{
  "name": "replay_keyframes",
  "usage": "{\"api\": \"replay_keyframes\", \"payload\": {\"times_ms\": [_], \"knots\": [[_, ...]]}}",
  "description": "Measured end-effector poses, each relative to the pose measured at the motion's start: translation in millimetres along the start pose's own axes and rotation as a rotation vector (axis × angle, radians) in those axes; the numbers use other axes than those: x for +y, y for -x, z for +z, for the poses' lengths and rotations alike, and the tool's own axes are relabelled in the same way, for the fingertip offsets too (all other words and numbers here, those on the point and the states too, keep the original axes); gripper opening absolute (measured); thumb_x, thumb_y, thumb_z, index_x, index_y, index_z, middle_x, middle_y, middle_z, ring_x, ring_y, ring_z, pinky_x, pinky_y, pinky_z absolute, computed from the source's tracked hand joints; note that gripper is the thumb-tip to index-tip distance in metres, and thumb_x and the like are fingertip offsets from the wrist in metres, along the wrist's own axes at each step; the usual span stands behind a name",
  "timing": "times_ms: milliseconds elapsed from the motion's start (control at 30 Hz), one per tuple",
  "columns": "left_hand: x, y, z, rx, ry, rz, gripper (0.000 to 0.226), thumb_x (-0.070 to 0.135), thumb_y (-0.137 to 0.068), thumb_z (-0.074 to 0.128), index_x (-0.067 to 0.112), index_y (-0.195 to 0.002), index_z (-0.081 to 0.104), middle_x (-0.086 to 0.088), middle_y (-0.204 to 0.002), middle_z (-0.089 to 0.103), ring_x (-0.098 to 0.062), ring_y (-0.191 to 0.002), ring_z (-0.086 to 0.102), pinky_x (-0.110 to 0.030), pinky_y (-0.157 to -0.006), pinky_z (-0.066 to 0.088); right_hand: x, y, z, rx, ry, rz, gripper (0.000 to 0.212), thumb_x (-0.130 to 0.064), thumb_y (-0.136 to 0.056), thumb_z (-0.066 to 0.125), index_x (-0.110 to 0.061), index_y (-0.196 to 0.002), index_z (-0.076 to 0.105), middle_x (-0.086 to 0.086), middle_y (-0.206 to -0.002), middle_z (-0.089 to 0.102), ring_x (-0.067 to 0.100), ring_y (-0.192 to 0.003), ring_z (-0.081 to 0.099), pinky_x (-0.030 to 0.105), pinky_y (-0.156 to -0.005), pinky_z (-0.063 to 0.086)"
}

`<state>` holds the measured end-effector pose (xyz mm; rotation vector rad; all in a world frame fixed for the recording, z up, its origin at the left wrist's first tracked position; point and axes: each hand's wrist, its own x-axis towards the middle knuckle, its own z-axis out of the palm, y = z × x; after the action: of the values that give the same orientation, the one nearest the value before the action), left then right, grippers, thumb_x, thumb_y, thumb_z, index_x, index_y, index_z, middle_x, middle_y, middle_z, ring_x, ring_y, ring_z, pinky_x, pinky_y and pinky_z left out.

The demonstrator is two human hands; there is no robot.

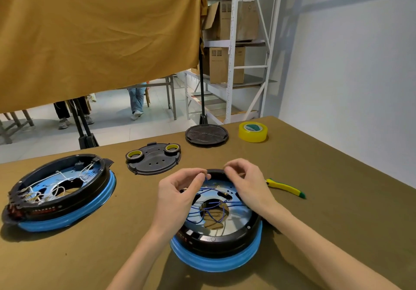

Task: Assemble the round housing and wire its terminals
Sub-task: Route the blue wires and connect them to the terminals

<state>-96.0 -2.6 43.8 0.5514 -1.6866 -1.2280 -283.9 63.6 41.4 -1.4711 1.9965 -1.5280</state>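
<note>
A round black housing [227,241] with a blue rim sits in front of me on the brown table, its shiny metal plate crossed by several blue wires [213,209]. My left hand [180,194] hovers over its left side and pinches a small brass terminal [203,172] at a blue wire's end between thumb and forefinger. My right hand [246,180] is above the far rim with curled fingers pinching something small that I cannot make out.
A second housing [60,190] with white wires lies at the left. Behind are a black cover [155,161] carrying two tape rolls, a round black lid [206,135] and a yellow tape roll [253,131]. A yellow-green tool [287,188] lies at the right.
</note>
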Motion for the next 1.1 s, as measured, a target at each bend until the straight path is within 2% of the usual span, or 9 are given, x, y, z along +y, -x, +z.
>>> {"api": "replay_keyframes", "payload": {"times_ms": [33, 100, 200, 300, 467, 567, 700, 933, 1100], "knots": [[-0.4, -0.4, 2.2, -0.014, 0.003, -0.008, 0.015, 0.011, -0.097, 0.067, 0.019, -0.102, 0.079, 0.003, -0.096, 0.08, -0.013, -0.095, 0.075, -0.021, -0.085, 0.058, 7.9, -2.9, -2.0, 0.063, 0.143, 0.037, 0.014, -0.023, -0.104, 0.056, -0.019, -0.108, 0.068, -0.001, -0.104, 0.066, 0.015, -0.098, 0.061, 0.024, -0.084, 0.047], [-1.4, -1.2, 6.6, -0.04, 0.018, -0.022, 0.015, 0.008, -0.098, 0.065, 0.015, -0.102, 0.077, 0.001, -0.094, 0.08, -0.012, -0.093, 0.075, -0.018, -0.083, 0.056, 22.8, -5.1, -2.4, 0.009, 0.321, 0.114, 0.023, -0.026, -0.108, 0.044, -0.016, -0.119, 0.062, 0.003, -0.109, 0.062, 0.017, -0.1, 0.056, 0.031, -0.086, 0.044], [-4.3, -3.7, 12.4, -0.083, 0.005, -0.041, 0.016, 0.006, -0.099, 0.062, 0.013, -0.103, 0.075, -0.004, -0.087, 0.077, -0.016, -0.085, 0.075, -0.018, -0.078, 0.056, 34.2, -3.8, 0.7, -0.143, 0.274, 0.203, 0.03, -0.029, -0.111, 0.032, -0.018, -0.127, 0.054, 0.0, -0.097, 0.064, 0.014, -0.083, 0.058, 0.034, -0.072, 0.045], [-9.1, -7.8, 12.9, -0.124, -0.051, -0.09, 0.017, 0.007, -0.1, 0.062, 0.016, -0.103, 0.076, -0.004, -0.085, 0.076, -0.018, -0.077, 0.074, -0.022, -0.075, 0.057, 35.9, -10.7, -0.1, -0.137, 0.234, 0.193, 0.032, -0.027, -0.111, 0.03, -0.018, -0.127, 0.056, 0.0, -0.104, 0.066, 0.018, -0.095, 0.061, 0.038, -0.087, 0.048], [-16.0, -18.3, 7.6, -0.277, -0.425, -0.061, 0.017, 0.02, -0.097, 0.067, 0.032, -0.103, 0.078, 0.016, -0.087, 0.076, -0.006, -0.081, 0.071, -0.023, -0.078, 0.058, 31.8, -22.5, 11.7, -0.175, 0.135, 0.2, 0.035, -0.022, -0.11, 0.031, -0.019, -0.12, 0.065, -0.002, -0.118, 0.065, 0.014, -0.112, 0.057, 0.029, -0.094, 0.043], [-15.2, -23.4, 9.0, -0.318, -0.672, -0.005, 0.017, 0.025, -0.096, 0.069, 0.032, -0.109, 0.079, 0.021, -0.092, 0.075, 0.002, -0.085, 0.068, -0.021, -0.081, 0.058, 32.1, -27.8, 18.5, -0.13, 0.028, 0.255, 0.036, -0.023, -0.111, 0.029, -0.02, -0.118, 0.065, 0.004, -0.119, 0.067, 0.019, -0.117, 0.059, 0.039, -0.105, 0.046], [-11.5, -35.7, 15.1, -0.355, -0.884, 0.05, 0.015, 0.03, -0.096, 0.066, 0.033, -0.104, 0.079, 0.018, -0.091, 0.072, -0.001, -0.081, 0.065, -0.03, -0.078, 0.06, 35.3, -29.1, 21.9, -0.083, -0.045, 0.304, 0.034, -0.025, -0.111, 0.03, -0.02, -0.117, 0.063, 0.012, -0.116, 0.07, 0.029, -0.115, 0.063, 0.051, -0.104, 0.049], [-20.4, -44.8, 32.7, -0.504, -0.843, 0.005, 0.014, 0.03, -0.094, 0.069, 0.033, -0.101, 0.081, 0.016, -0.087, 0.072, -0.004, -0.082, 0.064, -0.035, -0.08, 0.058, 39.4, -30.0, 22.3, -0.077, -0.025, 0.315, 0.033, -0.025, -0.109, 0.032, -0.021, -0.115, 0.064, 0.011, -0.112, 0.07, 0.028, -0.11, 0.065, 0.05, -0.101, 0.05], [-33.4, -40.7, 34.5, -0.49, -0.749, -0.031, 0.01, 0.029, -0.094, 0.072, 0.03, -0.098, 0.081, 0.017, -0.084, 0.073, -0.003, -0.077, 0.066, -0.036, -0.078, 0.059, 39.4, -29.8, 22.5, -0.085, -0.003, 0.301, 0.035, -0.024, -0.11, 0.031, -0.021, -0.11, 0.066, 0.01, -0.11, 0.071, 0.026, -0.108, 0.065, 0.049, -0.099, 0.052]]}}
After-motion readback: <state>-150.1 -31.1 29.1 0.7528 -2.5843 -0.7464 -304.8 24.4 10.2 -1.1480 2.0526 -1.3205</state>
